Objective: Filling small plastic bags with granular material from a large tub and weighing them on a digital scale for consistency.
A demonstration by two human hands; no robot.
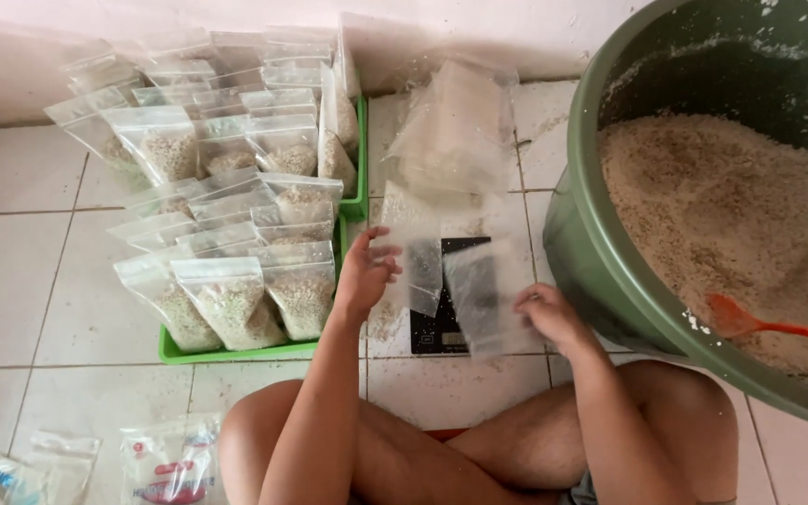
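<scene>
At centre frame, over the black scale (441,318) on the tiled floor, the left hand (364,276) pinches one empty clear bag (423,271) while the right hand (549,313) grips another (483,295) (fingers closed on the edges, apparently separating them), the green tub of grain (610,271) at right.

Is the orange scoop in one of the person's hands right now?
No: the orange scoop lies in the grain inside the green tub, while the left hand and right hand handle clear plastic bags.
</scene>
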